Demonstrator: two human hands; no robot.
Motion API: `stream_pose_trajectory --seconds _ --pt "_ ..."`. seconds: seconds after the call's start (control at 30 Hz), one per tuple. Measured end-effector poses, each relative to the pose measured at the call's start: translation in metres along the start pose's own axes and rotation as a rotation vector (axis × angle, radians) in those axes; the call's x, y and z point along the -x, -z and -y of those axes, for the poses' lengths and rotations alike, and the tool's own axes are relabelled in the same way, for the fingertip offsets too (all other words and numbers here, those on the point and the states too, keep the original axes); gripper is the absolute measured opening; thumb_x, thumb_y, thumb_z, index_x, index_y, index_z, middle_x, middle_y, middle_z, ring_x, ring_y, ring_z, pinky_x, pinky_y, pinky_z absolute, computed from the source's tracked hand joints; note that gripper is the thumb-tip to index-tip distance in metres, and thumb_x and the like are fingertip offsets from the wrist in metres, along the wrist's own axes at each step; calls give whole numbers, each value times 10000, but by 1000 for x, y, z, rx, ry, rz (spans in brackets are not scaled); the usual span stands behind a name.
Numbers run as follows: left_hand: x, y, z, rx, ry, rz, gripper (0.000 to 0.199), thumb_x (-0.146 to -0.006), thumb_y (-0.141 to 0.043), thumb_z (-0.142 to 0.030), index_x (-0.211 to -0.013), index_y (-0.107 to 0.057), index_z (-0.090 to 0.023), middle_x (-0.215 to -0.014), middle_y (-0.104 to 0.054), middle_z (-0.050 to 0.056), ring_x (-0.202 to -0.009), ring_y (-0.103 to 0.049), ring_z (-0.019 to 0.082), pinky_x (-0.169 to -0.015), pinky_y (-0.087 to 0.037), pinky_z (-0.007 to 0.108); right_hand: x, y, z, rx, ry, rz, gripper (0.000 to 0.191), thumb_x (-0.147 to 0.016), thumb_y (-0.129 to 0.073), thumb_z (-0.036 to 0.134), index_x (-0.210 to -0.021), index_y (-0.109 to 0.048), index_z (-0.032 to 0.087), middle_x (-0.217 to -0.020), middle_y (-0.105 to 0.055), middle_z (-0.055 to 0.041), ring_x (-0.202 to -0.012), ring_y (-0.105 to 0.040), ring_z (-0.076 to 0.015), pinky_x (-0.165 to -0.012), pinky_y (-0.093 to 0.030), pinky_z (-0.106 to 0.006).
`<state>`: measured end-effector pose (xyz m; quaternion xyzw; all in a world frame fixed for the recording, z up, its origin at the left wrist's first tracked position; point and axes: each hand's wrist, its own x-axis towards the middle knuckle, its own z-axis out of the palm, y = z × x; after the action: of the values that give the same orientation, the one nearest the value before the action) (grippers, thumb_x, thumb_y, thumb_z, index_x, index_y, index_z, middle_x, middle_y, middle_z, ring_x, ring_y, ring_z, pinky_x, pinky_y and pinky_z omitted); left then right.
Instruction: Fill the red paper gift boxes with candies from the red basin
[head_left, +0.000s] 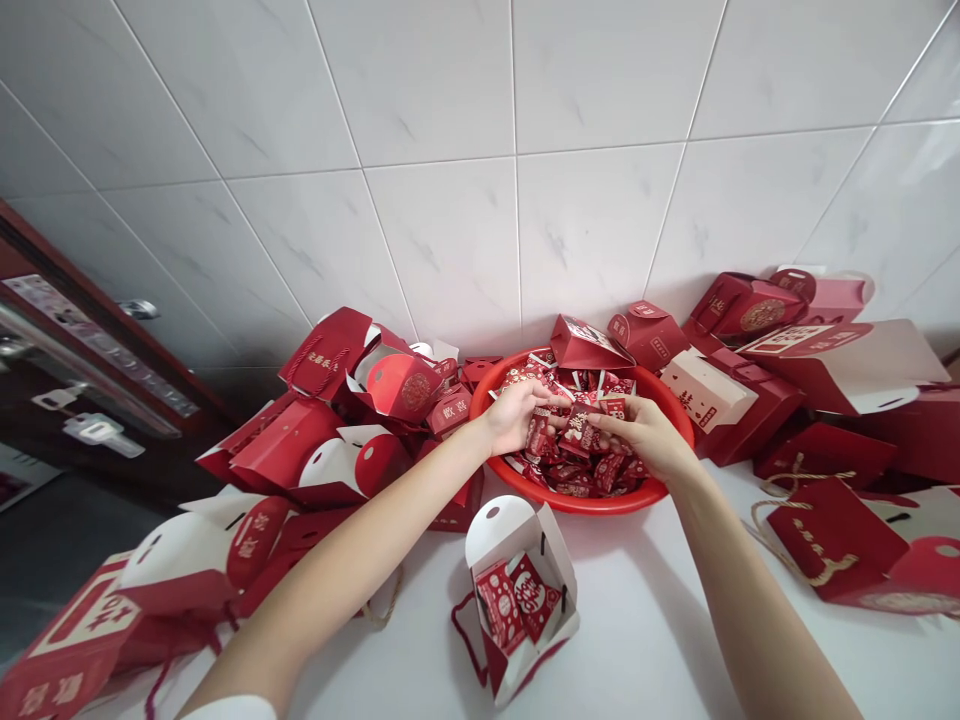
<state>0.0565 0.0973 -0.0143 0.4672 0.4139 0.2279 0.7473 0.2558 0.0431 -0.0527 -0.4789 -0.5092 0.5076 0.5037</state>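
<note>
Right hand (649,434) pinches a red packet (580,428) — left hand (514,414) is half-curled, its grip unclear — and open box (502,537) lies bodyward, nearer left forearm (367,562)

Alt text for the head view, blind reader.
Two bare hands hold small red wrapped packets over a round red plastic basin full of them. In front, an open red-and-white cardboard box contains more packets.

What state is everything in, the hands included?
Front box: open, packets inside.
Red basin: heaped with packets.
Left hand: over the basin, grip unclear.
Right hand: fingers closed on a packet.
Lower-left box: open, flaps raised.
Twine-handled box at right: open.
</note>
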Motion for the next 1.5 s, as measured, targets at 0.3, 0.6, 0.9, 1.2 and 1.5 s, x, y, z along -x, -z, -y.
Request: stream_pose_trajectory --seconds 0.3,0.6,0.9,1.2,1.5 --pt "-1 0 23 39 -76 -86 451 -554 -571 70 -924 -716 -145 -670 -692 7 -539 -608 114 -554 -475 221 2 -2 3 92 19 33 388 -661 -833 472 -857 -679 173 -589 -617 31 -532 -549 -137 -517 -417 -264" --pt "8 1 23 115 -185 -155 191 -596 -841 7 -716 -739 -100 -757 -754 52 -730 -690 125 -859 -535 256 -2 -2 -1 29 11 25 446 -632 -859 519 -858 -652 194 -756 -717 -26 -693 -726 -209 -636 -574 -310" --pt "20 1 22 228 -183 -307 163 -856 -703 -127 -748 -590 -171 -654 -641 -35 -600 -628 103 -766 -610 363 2 -6 5 -7 147 132 383 -741 -825 535 -909 -744 201 -991 -756 -67 -908 -746 -247 -944 -581 -435" --pt "25 -7 29 195 -281 -281 261 -684 -809 -82 -892 -667 -150 -849 -739 28 -725 -696 143 -698 -561 280 11 -8 16 218 286 215 206 -847 -749 438 -869 -788 237 -1175 -768 -93 -1236 -636 -318 -1103 -433 -465" --pt "27 -5 33 52 -473 -319 385 -627 -877 -122 -956 -683 -173 -948 -777 29 -898 -718 200 -877 -560 335 10 -10 16 -119 -46 245 374 -789 -762 420 -1087 -682 208 -800 -728 -19 -569 -628 -134 -560 -486 -274"
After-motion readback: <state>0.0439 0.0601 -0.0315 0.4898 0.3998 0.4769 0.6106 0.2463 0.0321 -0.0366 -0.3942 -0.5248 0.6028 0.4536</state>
